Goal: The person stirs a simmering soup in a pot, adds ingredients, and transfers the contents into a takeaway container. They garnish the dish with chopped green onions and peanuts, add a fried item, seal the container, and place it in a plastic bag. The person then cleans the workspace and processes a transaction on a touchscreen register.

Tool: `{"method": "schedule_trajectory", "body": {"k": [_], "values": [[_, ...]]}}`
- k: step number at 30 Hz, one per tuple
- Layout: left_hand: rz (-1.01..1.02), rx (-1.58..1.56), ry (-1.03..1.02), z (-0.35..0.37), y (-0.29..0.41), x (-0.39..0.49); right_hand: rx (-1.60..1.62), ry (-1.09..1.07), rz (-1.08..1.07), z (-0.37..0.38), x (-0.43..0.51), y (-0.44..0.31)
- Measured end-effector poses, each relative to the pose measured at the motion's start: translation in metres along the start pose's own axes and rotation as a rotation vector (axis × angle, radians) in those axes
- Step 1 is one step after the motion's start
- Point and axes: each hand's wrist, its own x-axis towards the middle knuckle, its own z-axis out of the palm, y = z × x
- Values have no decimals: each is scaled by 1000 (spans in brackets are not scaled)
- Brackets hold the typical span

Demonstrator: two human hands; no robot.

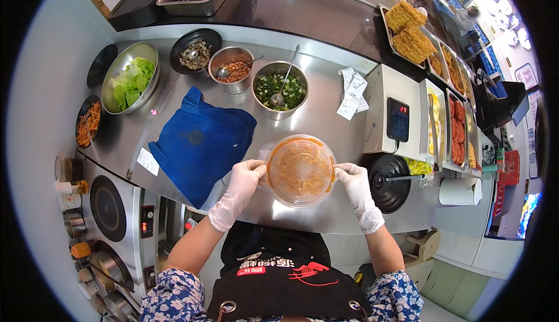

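Note:
A round clear plastic takeaway container [301, 171] with a translucent lid sits before me on or just above the steel counter. Orange-brown food shows blurred through its lid, and orange liquid marks the rim. My left hand [245, 181], in a thin white glove, pinches the rim on the left side. On the opposite side my right hand [353, 183], gloved the same way, grips the edge between thumb and fingers. A crumpled blue cloth [203, 140] lies left of the container. Beyond it stands a steel pot of chopped greens [279, 85] with a ladle inside.
Further back are a pot of peanuts [235, 70], a black bowl [212, 38] and a bowl of lettuce [133, 81]. Paper slips [353, 92] lie near a boxy unit with a keypad [398, 119]. A black lid [388, 184] is at right, induction cookers [107, 208] at left.

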Motion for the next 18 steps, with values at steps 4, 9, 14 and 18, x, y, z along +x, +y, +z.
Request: {"method": "schedule_trajectory", "body": {"k": [4, 9, 14, 18], "values": [[-12, 20, 35, -2, -15, 19, 55, 34, 16, 13, 11, 28], [24, 136, 70, -4, -22, 28, 91, 59, 17, 23, 18, 51], [296, 429, 316, -8, -42, 20, -20, 111, -44, 14, 10, 69], [249, 440, 173, -5, -66, 15, -456, 175, -172, 34, 6, 92]]}}
